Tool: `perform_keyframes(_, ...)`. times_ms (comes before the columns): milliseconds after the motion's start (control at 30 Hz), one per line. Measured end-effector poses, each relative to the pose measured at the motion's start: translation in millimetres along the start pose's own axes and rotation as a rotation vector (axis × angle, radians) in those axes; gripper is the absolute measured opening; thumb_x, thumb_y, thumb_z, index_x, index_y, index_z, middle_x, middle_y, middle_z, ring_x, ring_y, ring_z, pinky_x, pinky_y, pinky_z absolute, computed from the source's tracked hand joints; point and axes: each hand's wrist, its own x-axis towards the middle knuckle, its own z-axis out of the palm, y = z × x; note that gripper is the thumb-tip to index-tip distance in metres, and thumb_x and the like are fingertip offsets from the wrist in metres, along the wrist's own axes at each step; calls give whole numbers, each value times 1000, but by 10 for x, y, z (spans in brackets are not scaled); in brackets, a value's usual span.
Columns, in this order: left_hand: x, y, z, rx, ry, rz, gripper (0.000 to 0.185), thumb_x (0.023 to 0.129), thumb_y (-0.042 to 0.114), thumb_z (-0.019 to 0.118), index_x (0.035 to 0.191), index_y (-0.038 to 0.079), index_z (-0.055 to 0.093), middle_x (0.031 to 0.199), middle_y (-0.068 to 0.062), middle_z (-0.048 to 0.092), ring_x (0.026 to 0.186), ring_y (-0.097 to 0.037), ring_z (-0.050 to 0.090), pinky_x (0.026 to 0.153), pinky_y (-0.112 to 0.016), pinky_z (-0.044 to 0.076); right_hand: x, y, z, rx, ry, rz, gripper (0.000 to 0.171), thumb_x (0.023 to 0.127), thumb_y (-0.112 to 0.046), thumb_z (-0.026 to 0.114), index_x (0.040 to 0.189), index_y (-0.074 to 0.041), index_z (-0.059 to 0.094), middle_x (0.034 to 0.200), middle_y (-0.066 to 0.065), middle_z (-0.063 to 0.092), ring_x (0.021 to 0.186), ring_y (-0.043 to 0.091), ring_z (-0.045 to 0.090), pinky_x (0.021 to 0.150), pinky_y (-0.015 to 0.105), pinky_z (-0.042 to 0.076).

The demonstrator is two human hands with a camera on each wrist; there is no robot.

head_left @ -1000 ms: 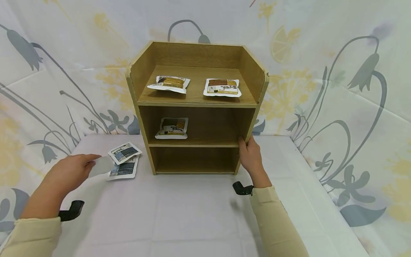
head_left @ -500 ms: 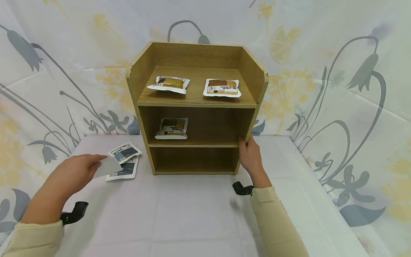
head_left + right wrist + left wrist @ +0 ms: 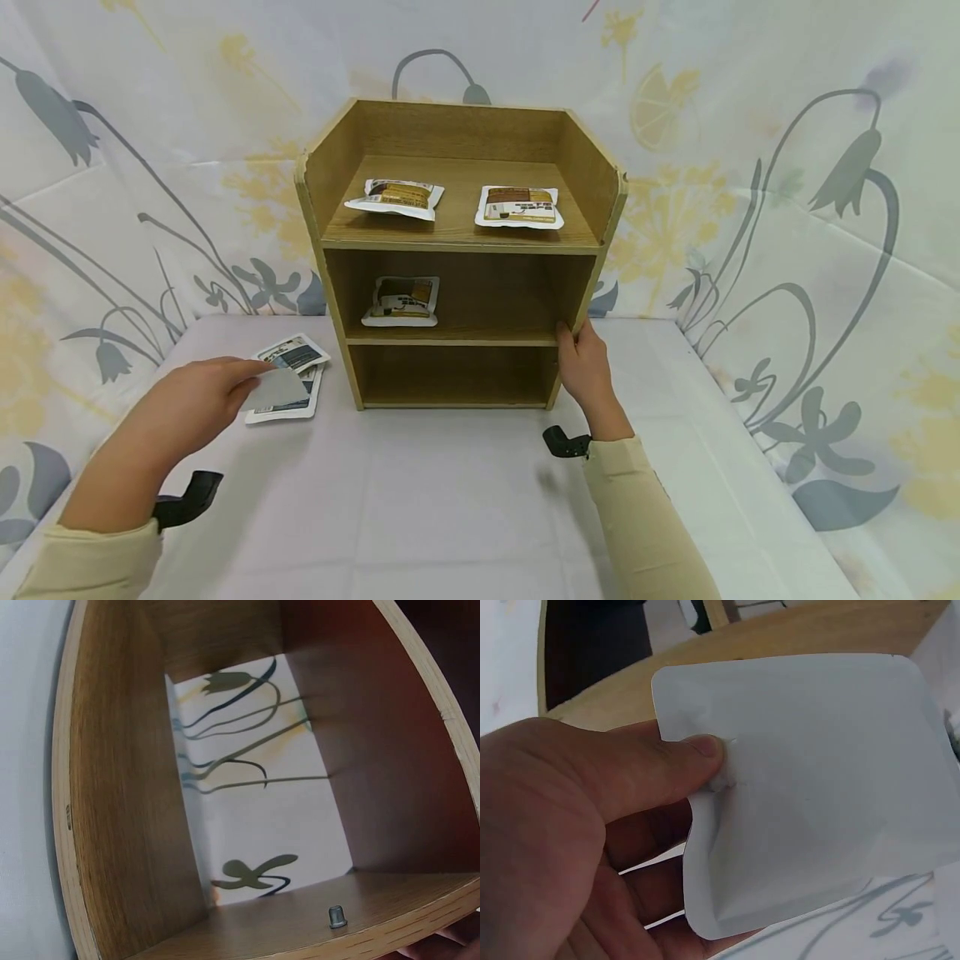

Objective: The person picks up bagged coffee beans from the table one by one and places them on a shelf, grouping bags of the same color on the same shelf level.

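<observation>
A flat white food packet [image 3: 279, 388] is pinched at one edge by my left hand [image 3: 186, 407]. In the left wrist view the packet [image 3: 810, 787] turns its plain back to the camera, the thumb pressing on it and the fingers behind. In the head view it overlaps two blue-and-white packets, the upper one [image 3: 302, 350] lying across the lower one [image 3: 283, 414]. My right hand [image 3: 585, 367] grips the right side panel of a small wooden shelf [image 3: 461, 131]. In the right wrist view, fingertips [image 3: 459, 936] show at the lower corner, outside the panel.
Two brown-and-white packets, one left [image 3: 399, 197] and one right [image 3: 519, 207], lie on the top shelf. A dark-printed packet [image 3: 402, 302] is at the left of the middle shelf. A metal peg [image 3: 337, 916] sticks out of a panel. White cloth [image 3: 450, 500] covers the table.
My left hand has moved a little to the right with the white packet, which now covers more of the two blue-and-white packets. The right hand stays on the shelf.
</observation>
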Motion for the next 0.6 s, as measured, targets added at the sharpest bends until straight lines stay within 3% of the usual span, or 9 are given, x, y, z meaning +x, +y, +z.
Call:
perform_keyframes(333, 25, 223, -45, -34, 87, 66, 28, 91, 10, 60, 118, 10, 69, 108, -13, 71, 101, -37, 66, 88, -54, 51, 14, 18, 12, -9, 15, -6, 52, 103, -40, 32, 139, -5, 43, 130, 26, 57, 112, 41, 61, 86, 55, 54)
perform_keyframes(600, 84, 394, -42, -33, 176, 163, 27, 88, 7, 64, 114, 15, 71, 101, -5, 73, 90, -28, 69, 78, -48, 55, 1, 10, 11, -14, 8, -1, 53, 103, -41, 31, 141, -5, 41, 133, 26, 56, 115, 41, 60, 89, 55, 53)
